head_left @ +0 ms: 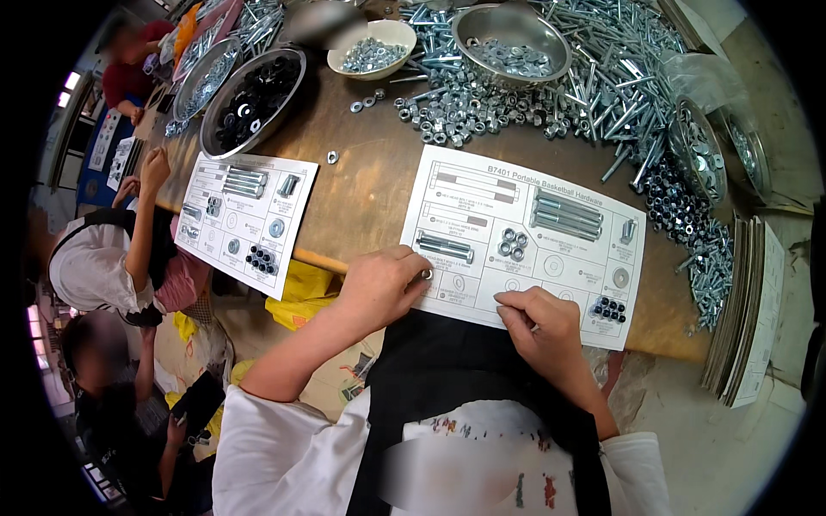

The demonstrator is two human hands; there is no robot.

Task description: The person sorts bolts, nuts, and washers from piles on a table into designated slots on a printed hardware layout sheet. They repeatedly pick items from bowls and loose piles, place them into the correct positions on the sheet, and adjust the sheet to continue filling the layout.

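Note:
A printed hardware card (525, 193) lies before me at the table's edge. On it rest long bolts (566, 215), shorter bolts (445, 248), a cluster of silver nuts (513, 244), small bolts (628, 230), a washer (620, 277) and black-and-silver lock nuts (609, 310). My left hand (379, 291) is closed over the card's lower left part, a small round metal nut or washer (427, 274) at its fingertips. My right hand (544, 325) has its fingers curled and pressed together at the card's lower edge; whatever they hold is hidden.
Loose bolts (602, 86) and nuts (447, 107) heap along the back. Bowls hold washers (372, 57), black parts (258, 95) and metal pieces (512, 60). Another filled card (249, 206) lies left; stacked cards (740, 310) stand right. Other people sit at left.

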